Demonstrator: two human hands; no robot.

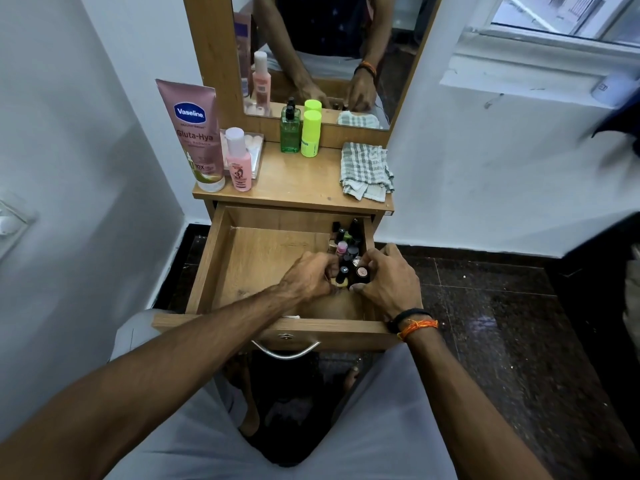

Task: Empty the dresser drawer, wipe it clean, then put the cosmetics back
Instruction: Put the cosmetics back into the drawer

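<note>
Your drawer (221, 265) stands pulled out at the centre of the frame, its front edge and handle (286, 351) toward the lower middle. The left two-thirds of its floor is bare wood; the cosmetics (346, 242) crowd the right side, packed against the right wall from the back corner forward.

Your left hand (308, 277) reaches in from the lower left, fingers curled around small bottles at the near end of that cluster; just which one it grips, I cannot tell. Your right hand (388, 278) comes over the drawer's right wall, fingers curled on a dark tube with a pale round cap (362, 271). The two hands sit close together, nearly touching.

On the bench (298, 185) above, the Vaseline tube (194, 133) and pink bottle (239, 161) stand near the left edge, the green bottle (290, 133) and yellow-capped bottle (311, 135) at the back by the mirror (322, 46), and the cloth (365, 171) lies at the right edge, overhanging slightly. The middle of the bench is bare.
</note>
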